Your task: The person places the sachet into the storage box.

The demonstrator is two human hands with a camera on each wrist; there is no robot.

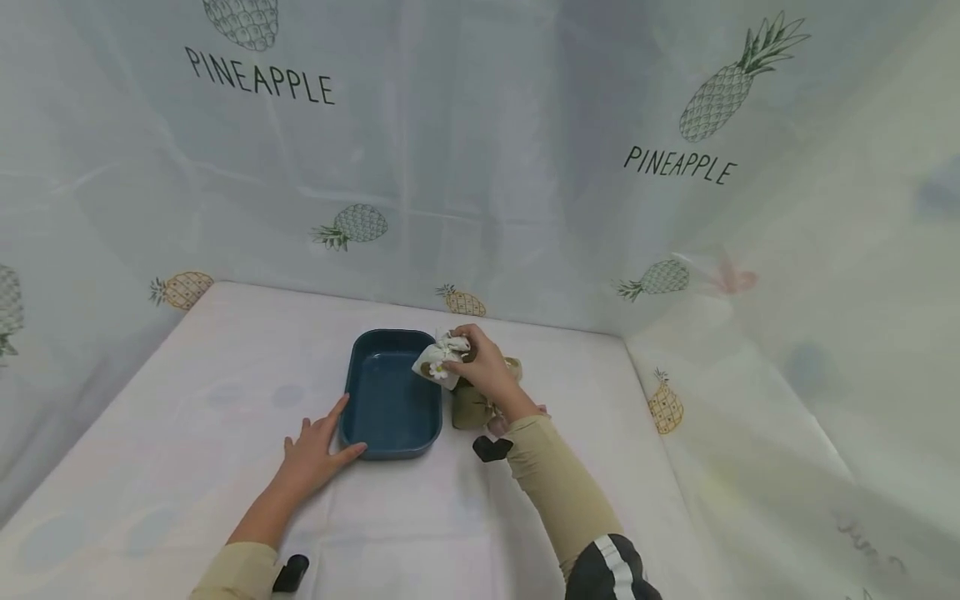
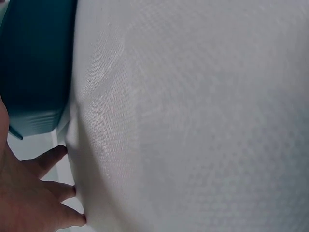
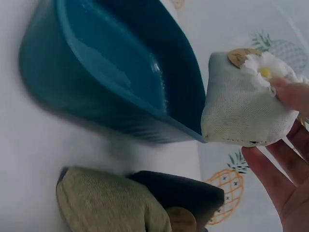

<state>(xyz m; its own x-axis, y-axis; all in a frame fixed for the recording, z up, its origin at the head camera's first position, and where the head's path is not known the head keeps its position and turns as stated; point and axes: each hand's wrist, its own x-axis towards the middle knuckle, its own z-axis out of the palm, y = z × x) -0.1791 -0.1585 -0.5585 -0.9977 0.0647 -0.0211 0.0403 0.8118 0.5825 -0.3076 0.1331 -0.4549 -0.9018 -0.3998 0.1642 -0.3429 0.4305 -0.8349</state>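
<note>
A deep blue rectangular tray (image 1: 393, 408) rests on the white-covered table. My left hand (image 1: 309, 457) lies at its near left corner, fingers spread and the thumb along the near edge. Between the thumb and fingers of my right hand (image 1: 489, 371) is a small white cloth sachet (image 3: 231, 111), pinched near its tied top. It carries a white flower with a yellow centre and a round brown tag. The sachet is held at the tray's right rim and overlaps that rim in the head view. Nothing is held in the left hand.
Right of the tray, partly under my right forearm, lie an olive sachet (image 3: 106, 200) and a dark sachet (image 3: 176, 191). A pinkish piece (image 1: 498, 427) shows beside them. A pineapple-print curtain (image 1: 480, 167) rises behind the table and along its right side.
</note>
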